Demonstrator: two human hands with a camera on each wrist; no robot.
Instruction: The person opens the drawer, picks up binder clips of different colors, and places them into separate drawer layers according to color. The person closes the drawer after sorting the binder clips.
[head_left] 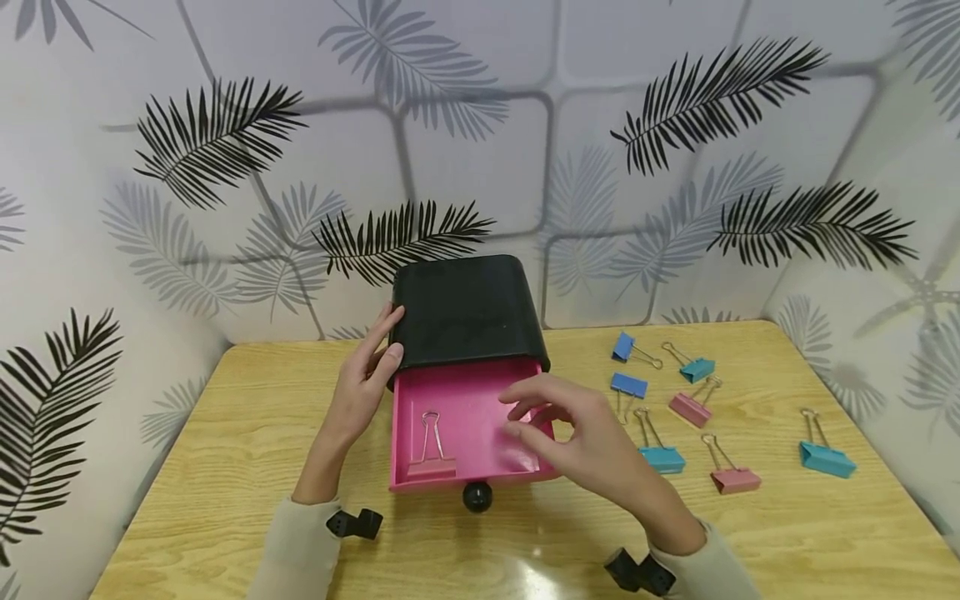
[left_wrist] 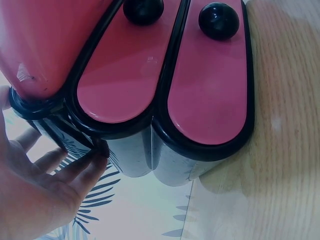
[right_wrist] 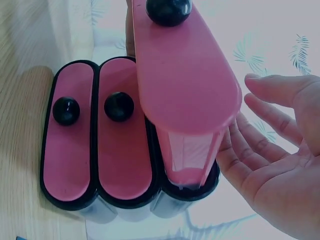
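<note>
A black drawer unit (head_left: 468, 308) with three pink fronts stands on the table, its top drawer (head_left: 487, 417) pulled out. One pink binder clip (head_left: 432, 465) lies in that drawer at the front left, handles toward the back. My left hand (head_left: 363, 387) rests against the unit's left side, thumb near the top front edge; the left wrist view shows its fingers (left_wrist: 82, 172) touching the black casing. My right hand (head_left: 581, 425) is over the drawer's right side with relaxed fingers and thumb apart, and no object shows in it. In the right wrist view its fingers (right_wrist: 250, 145) spread beside the drawer.
Right of the unit lie several binder clips: blue ones (head_left: 628, 385), teal ones (head_left: 825, 458) and pink ones (head_left: 735, 480). A black round knob (head_left: 477, 497) sticks out from the open drawer's front. A leaf-patterned wall covering (head_left: 480, 167) stands behind the wooden table (head_left: 247, 433).
</note>
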